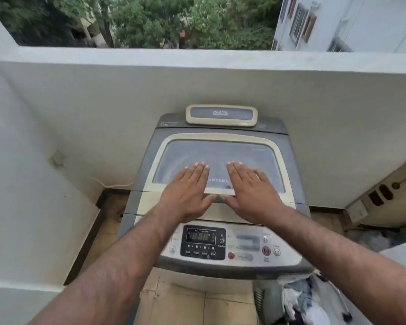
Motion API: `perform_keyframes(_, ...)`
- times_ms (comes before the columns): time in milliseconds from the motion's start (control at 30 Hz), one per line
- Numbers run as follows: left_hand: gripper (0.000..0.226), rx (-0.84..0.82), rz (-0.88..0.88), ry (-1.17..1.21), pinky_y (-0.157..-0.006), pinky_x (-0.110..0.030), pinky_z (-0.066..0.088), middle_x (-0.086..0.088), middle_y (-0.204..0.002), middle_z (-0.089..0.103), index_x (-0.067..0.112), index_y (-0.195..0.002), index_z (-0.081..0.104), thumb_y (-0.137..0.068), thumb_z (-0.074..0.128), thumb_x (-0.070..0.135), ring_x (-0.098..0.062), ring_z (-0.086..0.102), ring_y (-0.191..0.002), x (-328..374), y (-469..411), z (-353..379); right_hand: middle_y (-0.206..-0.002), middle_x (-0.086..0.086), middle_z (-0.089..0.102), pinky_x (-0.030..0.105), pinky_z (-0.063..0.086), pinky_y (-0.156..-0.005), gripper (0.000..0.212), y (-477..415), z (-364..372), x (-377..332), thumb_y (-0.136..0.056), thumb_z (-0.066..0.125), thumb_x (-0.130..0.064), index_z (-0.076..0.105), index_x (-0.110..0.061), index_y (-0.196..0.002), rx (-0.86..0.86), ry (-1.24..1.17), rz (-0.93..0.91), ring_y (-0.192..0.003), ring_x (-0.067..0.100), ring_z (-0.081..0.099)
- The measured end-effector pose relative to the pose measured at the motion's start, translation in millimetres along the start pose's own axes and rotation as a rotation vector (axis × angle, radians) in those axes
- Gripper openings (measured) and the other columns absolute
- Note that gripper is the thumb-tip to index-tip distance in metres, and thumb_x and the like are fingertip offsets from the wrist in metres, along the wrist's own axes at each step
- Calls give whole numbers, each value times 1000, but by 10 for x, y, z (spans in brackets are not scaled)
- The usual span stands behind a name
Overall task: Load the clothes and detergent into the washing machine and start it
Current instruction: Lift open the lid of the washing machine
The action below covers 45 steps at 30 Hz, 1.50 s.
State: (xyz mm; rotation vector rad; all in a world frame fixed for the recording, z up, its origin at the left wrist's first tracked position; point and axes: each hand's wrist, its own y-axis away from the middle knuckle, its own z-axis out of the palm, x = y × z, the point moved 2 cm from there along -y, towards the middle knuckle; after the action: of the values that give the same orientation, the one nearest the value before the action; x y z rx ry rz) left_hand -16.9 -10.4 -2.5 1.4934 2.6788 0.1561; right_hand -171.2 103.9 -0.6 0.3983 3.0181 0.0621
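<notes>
Head camera view, on a balcony: a grey top-loading washing machine (217,184) stands against a white parapet wall (103,95), its lid (218,151) closed and lying flat. At far left a white side wall (21,184) runs down toward the tiled floor (181,301), and a thin white cable (113,185) trails along the base of the parapet to the machine's left rear corner.

The left hand (188,191) lies palm-down on the left half of the lid, fingers straight and together, holding nothing, its thumb angled inward along the lid's front edge. Just beside it, the right hand (252,193) rests the same way on the right half, flat and empty, fingertips on the lid's translucent window. The two thumbs point toward each other and sit close, though whether they touch cannot be told.

Nearer the camera than both hands, between the forearms, is the control panel (223,245), with a dark digital display (202,235) on its left and a red start/pause button (266,250) and a power button (277,252) on its right.

At lower right, beside the machine's front corner and below the right forearm, a basket of clothes (300,299) sits on the floor, well apart from both hands. Trees (162,19) and a white building (349,22) show beyond the parapet.
</notes>
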Motion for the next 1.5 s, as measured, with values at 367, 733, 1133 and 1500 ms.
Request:
perform_keyframes(367, 49, -75, 53, -32, -105, -40, 43, -7, -139, 48, 12, -132, 47, -102, 45, 51, -25, 48, -128, 80, 95, 126, -129, 6, 53, 44, 44, -92, 47, 187, 304, -55, -97, 55, -54, 56, -15, -122, 1, -12, 15, -120, 29, 51)
perform_keyframes(733, 44, 109, 129, -101, -98, -38, 37, -5, -121, 46, 14, -120, 45, -103, 44, 54, -24, 45, -108, -25, 174, -407, -112, -1, 54, 41, 40, -84, 40, 220, -432, -137, -93, 62, -56, 53, -22, -111, 122, 45, 23, -105, 25, 54)
perform_keyframes(1133, 42, 403, 92, -199, -104, -40, 38, -7, -134, 43, 14, -135, 42, -105, 46, 43, -27, 45, -123, -235, -416, -1641, -124, 2, 54, 39, 42, -90, 28, -354, -1681, -171, -99, 59, -36, 52, -20, -121, 392, 156, 162, -113, 24, 51)
perform_keyframes(1500, 31, 461, -86, -239, -94, -43, 46, -10, -131, 48, 15, -128, 50, -98, 55, 18, -30, 54, -114, -439, -1314, -1820, -123, 0, 60, 45, 36, -79, 33, -1338, -1664, 363, -84, 70, -10, 58, -25, -111, 578, 218, 105, -102, 24, 63)
